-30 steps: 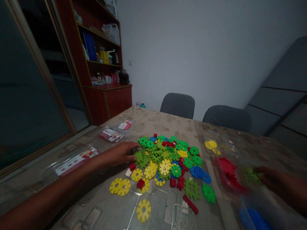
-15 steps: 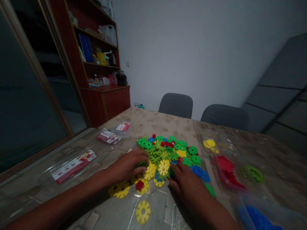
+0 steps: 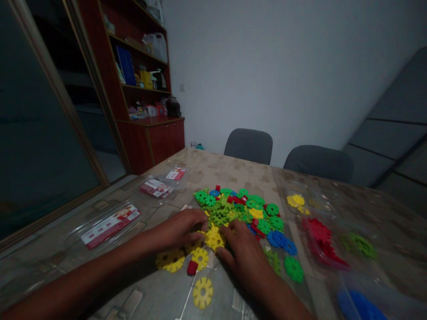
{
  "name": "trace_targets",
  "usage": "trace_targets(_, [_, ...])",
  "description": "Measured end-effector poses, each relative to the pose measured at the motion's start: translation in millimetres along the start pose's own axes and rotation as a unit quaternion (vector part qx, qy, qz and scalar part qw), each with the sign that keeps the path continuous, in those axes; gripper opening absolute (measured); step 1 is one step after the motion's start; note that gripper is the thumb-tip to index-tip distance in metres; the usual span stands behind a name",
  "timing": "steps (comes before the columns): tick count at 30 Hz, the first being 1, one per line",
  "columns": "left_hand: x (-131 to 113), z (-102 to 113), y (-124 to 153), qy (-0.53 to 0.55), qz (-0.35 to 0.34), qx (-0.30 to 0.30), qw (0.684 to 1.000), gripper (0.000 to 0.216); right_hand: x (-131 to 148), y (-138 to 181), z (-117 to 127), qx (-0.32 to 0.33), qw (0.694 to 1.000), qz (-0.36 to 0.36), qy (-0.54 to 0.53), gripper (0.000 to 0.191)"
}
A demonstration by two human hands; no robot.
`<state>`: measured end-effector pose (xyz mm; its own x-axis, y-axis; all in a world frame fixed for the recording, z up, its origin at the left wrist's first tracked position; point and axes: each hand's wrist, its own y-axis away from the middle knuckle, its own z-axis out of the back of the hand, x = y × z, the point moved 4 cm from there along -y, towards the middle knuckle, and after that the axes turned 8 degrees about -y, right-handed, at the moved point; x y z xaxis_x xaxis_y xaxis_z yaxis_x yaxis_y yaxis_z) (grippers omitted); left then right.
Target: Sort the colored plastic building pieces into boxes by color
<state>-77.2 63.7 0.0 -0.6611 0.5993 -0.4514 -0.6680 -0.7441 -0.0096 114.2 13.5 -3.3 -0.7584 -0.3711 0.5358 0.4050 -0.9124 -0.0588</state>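
A loose heap of toothed plastic disc pieces (image 3: 220, 218), mostly green and yellow, lies on the table before me. My left hand (image 3: 188, 224) rests at the heap's left side, thumb and fingers apart, beside yellow discs. Opposite it, my right hand (image 3: 245, 249) has its fingertips at a cluster of yellow discs (image 3: 214, 238), thumb spread away. No piece shows clearly inside either hand. Nearer to me are a single yellow disc (image 3: 203, 292), a red piece (image 3: 192, 267) and more yellow discs (image 3: 171, 260). Blue discs (image 3: 282, 241) and a green disc (image 3: 293, 269) lie right of my right hand.
Clear plastic trays on the right hold yellow pieces (image 3: 296, 201), red pieces (image 3: 320, 238), light green pieces (image 3: 362, 246) and blue pieces (image 3: 360, 306). Clear lids with printed labels (image 3: 110, 226) lie at left. Two grey chairs (image 3: 248, 146) stand behind the table.
My right hand has moved left onto the yellow discs, uncovering red and green pieces. Yellow discs between the hands have shifted, and the red piece lies slightly lower. The view has turned slightly left.
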Motion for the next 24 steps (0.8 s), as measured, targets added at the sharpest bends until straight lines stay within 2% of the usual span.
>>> trace_targets(3, [8, 22, 12, 0.044, 0.042, 0.052, 0.997, 0.013, 4, -3, -9, 0.011, 1.000, 0.017, 0.018, 0.021])
trace_targets(5, [11, 29, 21, 0.045, 0.048, 0.112, 0.992, 0.013, 3, -3, -11, 0.011, 1.000, 0.020, 0.009, 0.021])
trace_targets(9, [11, 24, 34, 0.002, 0.065, 0.217, 0.974, 0.015, -10, -2, -4, -0.003, 0.997, -0.004, -0.073, 0.025])
trace_targets(12, [8, 17, 36, -0.095, 0.107, 0.219, 0.965, 0.028, -25, -3, 4, -0.027, 0.993, -0.034, -0.112, 0.022])
trace_targets(16, [4, 13, 39, -0.169, 0.125, 0.187, 0.960, 0.044, -39, -4, 9, -0.072, 0.992, -0.059, -0.090, 0.031])
trace_targets(20, [1, 6, 41, -0.191, 0.113, 0.174, 0.959, 0.046, -37, -6, 5, -0.048, 0.995, -0.065, -0.053, 0.041])
trace_targets(24, [2, 2, 42, -0.194, 0.127, 0.199, 0.952, 0.036, -36, -8, 4, -0.035, 0.996, -0.064, -0.044, 0.025])
